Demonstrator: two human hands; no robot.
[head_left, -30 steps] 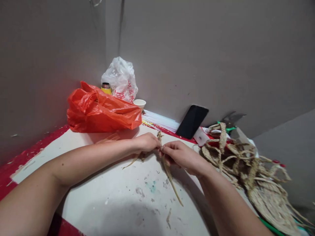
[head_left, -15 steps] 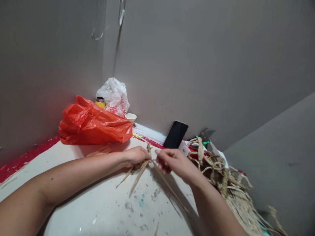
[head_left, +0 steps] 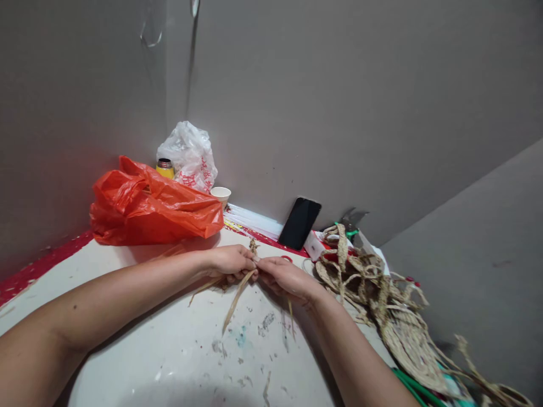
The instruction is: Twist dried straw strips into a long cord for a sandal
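My left hand (head_left: 233, 262) is closed on a small bundle of tan dried-fibre strands (head_left: 236, 302), held above the white tabletop. A short knotted end (head_left: 253, 247) sticks up past my fingers, while loose strands hang below toward me. My right hand (head_left: 288, 278) meets the left at the fingertips, its thumb and fingers pinched on the bundle. One strand (head_left: 291, 316) trails from under the right hand. The exact pinch point is hidden by the fingers.
A red plastic bag (head_left: 155, 209), yellow bottle (head_left: 165, 169), white bag (head_left: 189, 155) and paper cup (head_left: 221, 195) stand at the back left. A phone (head_left: 299, 223) leans on the wall. Braided fibre cords (head_left: 394, 316) and pliers (head_left: 352, 220) lie right.
My right hand has moved left to meet the left hand, and its fingers have closed on the strands. The long strand at right now hangs more steeply. The view has shifted slightly.
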